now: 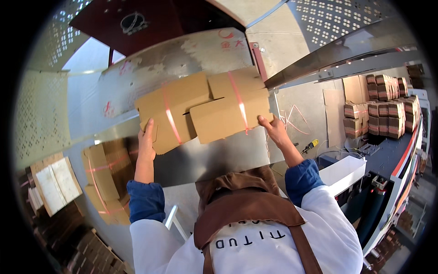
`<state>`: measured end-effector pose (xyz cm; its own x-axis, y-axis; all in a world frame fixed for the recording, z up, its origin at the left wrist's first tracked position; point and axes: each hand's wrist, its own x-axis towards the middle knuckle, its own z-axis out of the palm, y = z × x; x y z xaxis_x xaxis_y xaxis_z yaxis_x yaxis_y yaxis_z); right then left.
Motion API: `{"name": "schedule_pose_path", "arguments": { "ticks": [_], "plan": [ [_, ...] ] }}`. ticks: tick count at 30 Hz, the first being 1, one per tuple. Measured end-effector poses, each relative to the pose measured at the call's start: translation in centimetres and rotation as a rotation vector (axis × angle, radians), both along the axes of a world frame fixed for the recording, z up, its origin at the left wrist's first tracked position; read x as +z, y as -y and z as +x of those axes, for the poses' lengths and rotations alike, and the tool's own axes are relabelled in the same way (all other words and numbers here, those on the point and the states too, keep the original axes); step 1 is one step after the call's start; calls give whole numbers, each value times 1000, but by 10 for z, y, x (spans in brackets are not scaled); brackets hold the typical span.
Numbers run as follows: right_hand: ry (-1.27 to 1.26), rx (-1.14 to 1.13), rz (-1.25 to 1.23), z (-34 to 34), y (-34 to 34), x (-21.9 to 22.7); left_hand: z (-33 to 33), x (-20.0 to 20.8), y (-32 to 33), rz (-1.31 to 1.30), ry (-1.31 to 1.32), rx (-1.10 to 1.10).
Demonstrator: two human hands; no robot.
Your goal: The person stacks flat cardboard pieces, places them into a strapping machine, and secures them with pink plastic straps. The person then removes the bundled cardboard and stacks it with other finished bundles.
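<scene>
A bundle of flat cardboard box blanks (pixel 219 118) is held between my two hands above a metal work surface (pixel 214 157). Two pink straps (pixel 169 112) run across the bundle. My left hand (pixel 146 142) grips its left edge, thumb on top and the other fingers hidden beneath. At the right edge my right hand (pixel 275 130) closes on it in the same way, its thumb pressed on the upper face. The bundle's far side lies over the worn metal plate of a machine (pixel 159 68).
Strapped cardboard bundles (pixel 104 176) stand at the lower left. More stacks (pixel 385 109) sit at the right on a dark table. Beyond my right hand are a yellow-handled tool (pixel 310 145), loose pink strap pieces (pixel 294 118) and a white tray (pixel 342 176). A metal beam (pixel 328 50) crosses the upper right.
</scene>
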<state>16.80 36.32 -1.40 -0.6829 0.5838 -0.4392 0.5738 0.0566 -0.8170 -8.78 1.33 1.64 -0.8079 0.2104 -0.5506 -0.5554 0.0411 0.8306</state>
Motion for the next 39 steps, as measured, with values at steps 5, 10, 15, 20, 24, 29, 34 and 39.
{"name": "schedule_pose_path", "arguments": {
  "ticks": [5,10,15,20,24,29,34,39],
  "plan": [
    [-51,-63,10,-46,-34,-15,-41,-4,-37,56,-96,-37],
    [-118,-182,-50,-54,-54,-22,-69,-18,-69,92,-122,-96],
    [-138,-247,-52,-53,-52,-27,-76,-12,-77,31,-113,-96],
    [-58,-265,-2,-45,-48,-6,-78,-16,-82,-40,-57,-86],
    [-113,13,734,-38,-28,35,-81,-15,-85,-43,-149,-101],
    [-517,439,1067,-168,-38,75,-87,-22,-83,19,-116,-99],
    [-117,750,1127,-254,-47,24,-82,-15,-85,-20,-135,-73],
    [-136,797,1102,-252,-44,22,-88,3,-84,-45,-16,-144]
  ]
}}
